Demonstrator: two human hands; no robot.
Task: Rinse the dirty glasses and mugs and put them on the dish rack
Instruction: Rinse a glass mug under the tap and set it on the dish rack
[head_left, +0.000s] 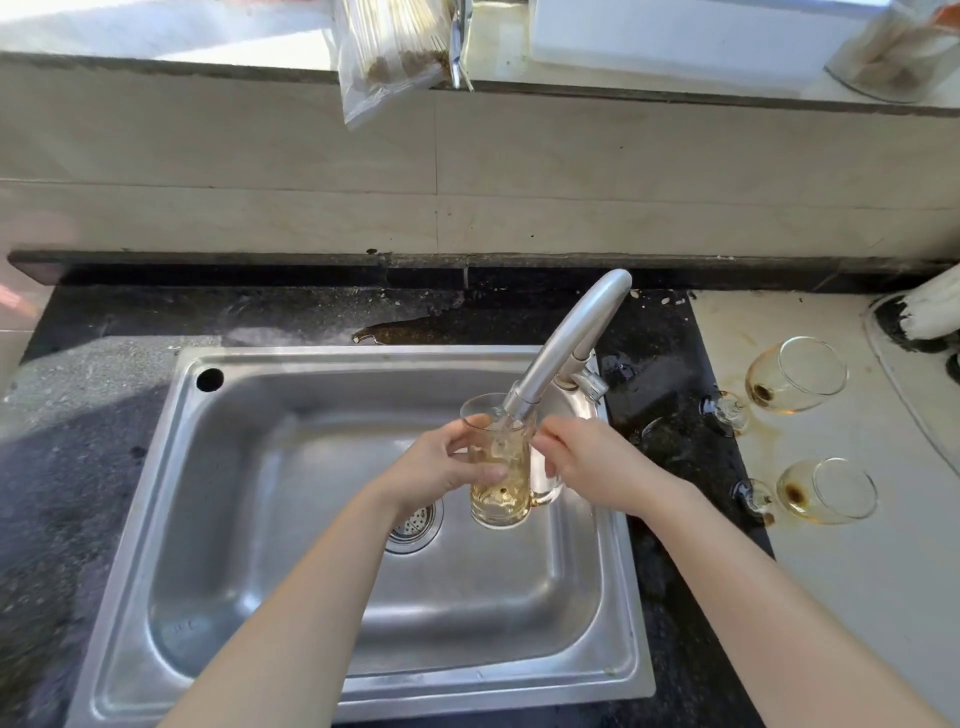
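Head view: a clear glass mug is held over the right half of the steel sink, just right of the drain strainer and clear of the basin floor. It stands nearly upright, its rim leaning slightly to the far left, with its mouth right under the spout of the faucet. Water runs into it. The mug is filled most of the way with a cloudy yellow-brown liquid, frothy with bubbles, and a dark speck shows low on the near wall. Its clear handle sticks out to the right, the lower loop showing below the right hand.

The left hand holds the mug from the left, fingers curled round the body and the thumb lying across the near side. The right hand is at the mug's right side by the top of the handle, its fingertips bunched together against the glass. Whether they actually grip the handle cannot be told.

To the right of the sink, two stemmed glasses lie on their sides on a pale surface, well apart from the mug: the far glass and the near glass. Each has a dark brown residue in its bowl, its stem points left toward the dark countertop, and brownish stains mark the surface around it. A brown puddle sits on the counter just behind the sink.
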